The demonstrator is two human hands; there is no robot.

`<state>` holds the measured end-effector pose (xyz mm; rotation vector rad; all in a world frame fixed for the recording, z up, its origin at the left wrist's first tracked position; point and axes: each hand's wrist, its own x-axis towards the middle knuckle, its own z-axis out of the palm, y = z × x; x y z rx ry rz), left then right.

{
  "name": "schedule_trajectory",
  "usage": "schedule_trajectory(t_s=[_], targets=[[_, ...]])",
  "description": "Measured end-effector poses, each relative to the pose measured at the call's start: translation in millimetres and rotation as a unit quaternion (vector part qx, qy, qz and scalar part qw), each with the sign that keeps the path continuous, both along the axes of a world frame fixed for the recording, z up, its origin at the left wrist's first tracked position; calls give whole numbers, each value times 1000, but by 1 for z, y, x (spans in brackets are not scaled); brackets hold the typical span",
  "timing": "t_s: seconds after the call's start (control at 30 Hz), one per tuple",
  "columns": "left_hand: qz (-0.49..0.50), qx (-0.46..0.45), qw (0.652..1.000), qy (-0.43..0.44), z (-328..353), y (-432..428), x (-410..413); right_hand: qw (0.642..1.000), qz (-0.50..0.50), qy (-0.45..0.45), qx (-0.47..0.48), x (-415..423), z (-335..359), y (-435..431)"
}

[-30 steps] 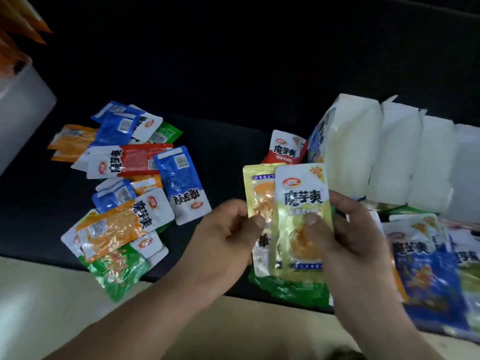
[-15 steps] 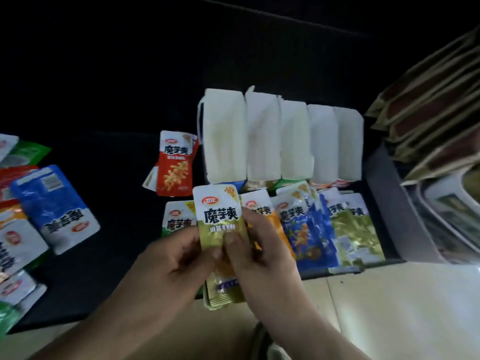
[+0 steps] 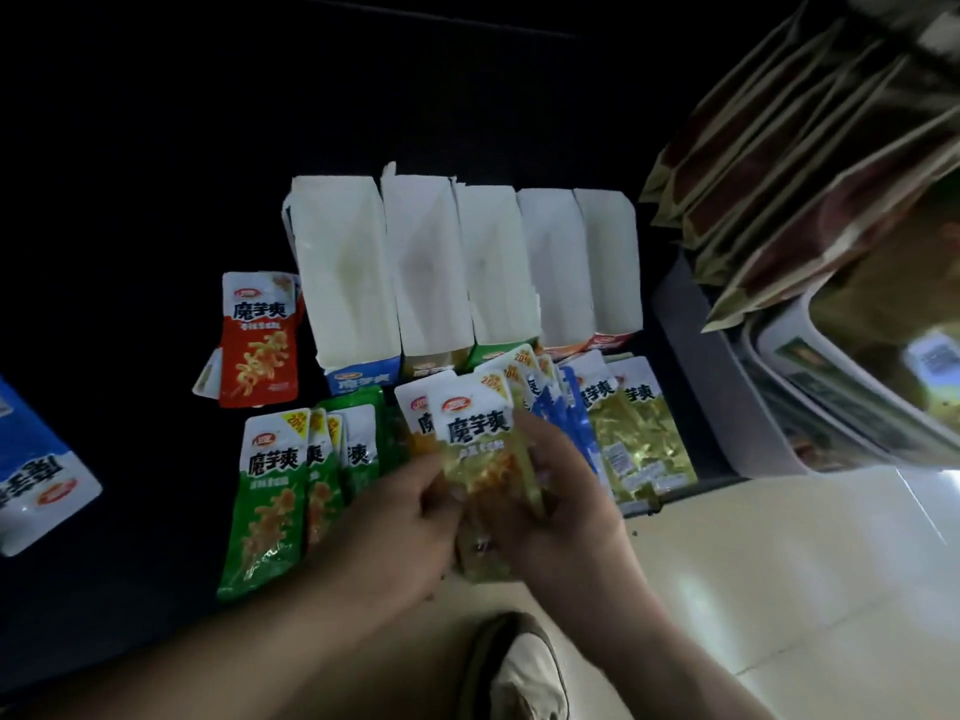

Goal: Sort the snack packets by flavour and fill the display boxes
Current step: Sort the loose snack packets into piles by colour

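Both hands are meeting over the near edge of the black desk (image 3: 156,511). The left hand (image 3: 395,532) and the right hand (image 3: 566,517) are together holding a yellow snack packet (image 3: 480,439) upright, its printed face turned to the camera. The left fingers (image 3: 439,478) are pinching its left edge, and the right fingers (image 3: 537,441) are curling round its right edge. A second packet (image 3: 415,420) is peeking out just behind it on the left.

Five display boxes (image 3: 343,272) are standing side by side beyond the hands, their white flaps raised. Green packets (image 3: 270,491) are lying fanned and overlapping just left of the hands. A red packet (image 3: 260,340) is lying beside the leftmost box. To the right of the hands, blue packets (image 3: 569,407) and yellow-green packets (image 3: 641,444) are lying overlapped in front of the boxes. Another blue packet (image 3: 36,480) is lying well apart at the left edge. Brown pouches (image 3: 779,163) are leaning in a row at the upper right. A shoe (image 3: 524,667) is showing on the pale floor below.
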<state>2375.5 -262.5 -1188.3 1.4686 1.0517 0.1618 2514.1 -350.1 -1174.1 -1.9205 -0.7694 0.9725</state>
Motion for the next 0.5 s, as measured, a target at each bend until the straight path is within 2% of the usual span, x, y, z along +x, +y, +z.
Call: schedule_trajectory(t_s=[0.13,0.27,0.4,0.5], targets=[[-69,12,998,-2,8,10,39,994,-96,-26,45,50,-2,-8],[-54,86,995,23,1,11,61,981,-173,-83,34,104,-15,-15],[15,126,992,6,-10,-1,73,975,-153,-158,-16,131,-38,-20],[34,122,992,-5,-17,-7,77,946,-85,-306,-68,138,-48,-22]])
